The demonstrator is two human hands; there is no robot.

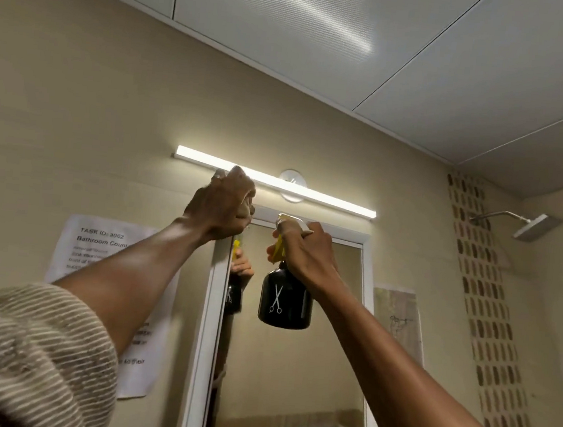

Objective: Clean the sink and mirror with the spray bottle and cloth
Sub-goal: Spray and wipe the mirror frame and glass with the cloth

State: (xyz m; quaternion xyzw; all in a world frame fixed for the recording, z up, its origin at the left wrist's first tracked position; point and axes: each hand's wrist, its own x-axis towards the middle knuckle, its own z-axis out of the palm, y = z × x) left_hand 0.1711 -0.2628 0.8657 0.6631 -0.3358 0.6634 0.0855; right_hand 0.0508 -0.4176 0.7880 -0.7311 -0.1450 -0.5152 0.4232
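Note:
My right hand grips the yellow trigger head of a black spray bottle with a white scissors print, held up in front of the top of the mirror. The mirror is tall with a white frame, and the bottle's reflection shows at its left edge. My left hand is bunched into a fist at the mirror's upper left corner, just under the light bar; a small beige bit of cloth shows between the fingers. The sink is out of view.
A lit white light bar runs above the mirror, with a clear suction cup behind it. A printed paper sheet hangs left of the mirror, another sheet right of it. A shower head juts from the right wall.

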